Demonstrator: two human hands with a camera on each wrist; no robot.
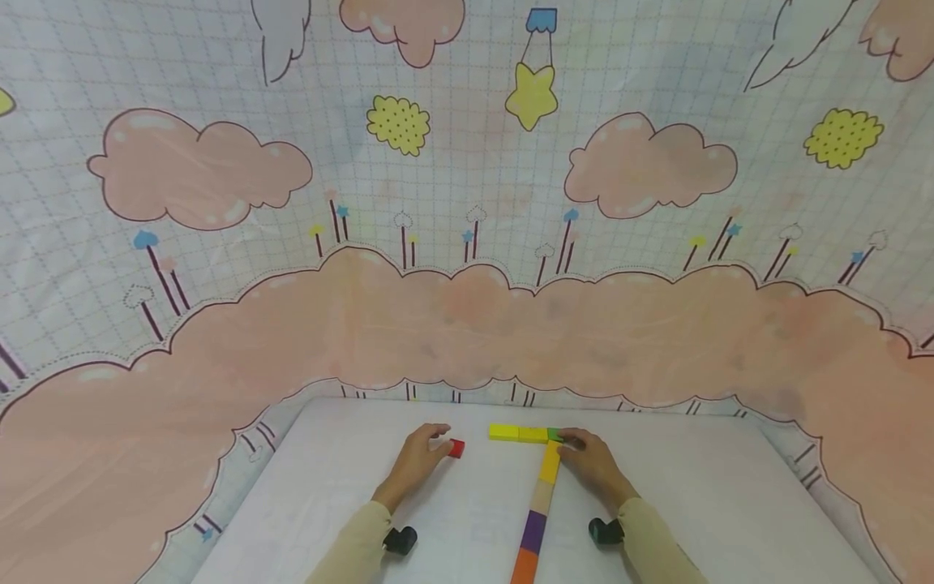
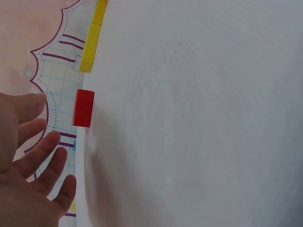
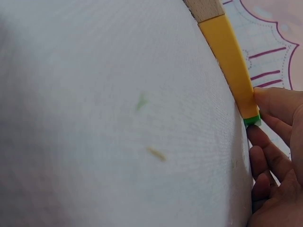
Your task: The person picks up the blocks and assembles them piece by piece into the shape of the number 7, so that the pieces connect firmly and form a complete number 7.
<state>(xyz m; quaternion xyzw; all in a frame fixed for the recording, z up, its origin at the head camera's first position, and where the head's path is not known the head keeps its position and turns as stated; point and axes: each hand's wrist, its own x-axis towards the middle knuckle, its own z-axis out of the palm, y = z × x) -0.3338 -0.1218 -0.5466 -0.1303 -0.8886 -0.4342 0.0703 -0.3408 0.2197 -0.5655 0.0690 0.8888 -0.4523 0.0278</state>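
Toward the far side of the white table, my left hand (image 1: 417, 458) is beside a small red block (image 1: 456, 448). Its fingers are spread and loosely bent, and in the left wrist view a gap shows between them and the red block (image 2: 84, 108). My right hand (image 1: 591, 464) is where two lines of blocks meet. Its curled fingers hold the end of a green block (image 1: 554, 434), partly hidden by them. The right thumb lies against the neighbouring yellow-orange block (image 1: 550, 462), also seen in the right wrist view.
Two yellow blocks (image 1: 518, 433) continue left from the green one. Toward me run a plain wood block (image 1: 542, 495), a purple block (image 1: 534, 531) and an orange block (image 1: 524, 566), cut off by the frame. A cloud-patterned cloth (image 1: 452, 324) rises behind the table (image 1: 700, 487).
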